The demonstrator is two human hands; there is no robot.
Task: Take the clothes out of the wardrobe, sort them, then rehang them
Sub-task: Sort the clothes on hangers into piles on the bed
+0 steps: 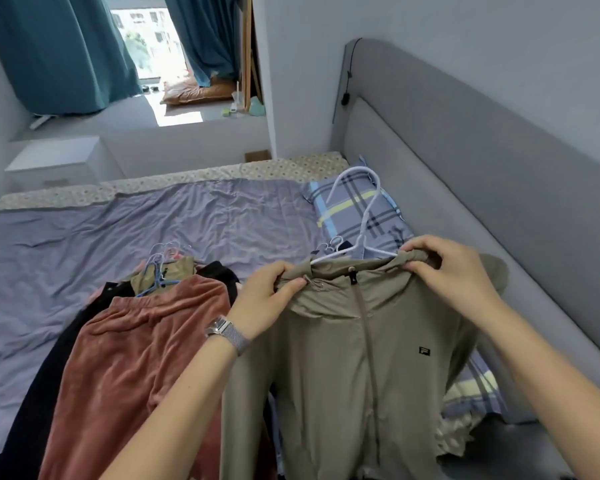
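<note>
Both hands, left hand (267,299) and right hand (444,268), pinched the olive jacket (354,368) collar, probably to square it on its white hanger (364,216).

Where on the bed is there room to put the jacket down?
The purple sheet is bare left of the plaid pillow and beyond the pink trousers. It is crowded near you: trousers, dark clothes and hangers piled beside the jacket.

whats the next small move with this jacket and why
Probably seat the collar on the white hanger. Both the left hand and right hand pinch the jacket at its collar, and the hanger's arm still pokes out bare above it.
</note>
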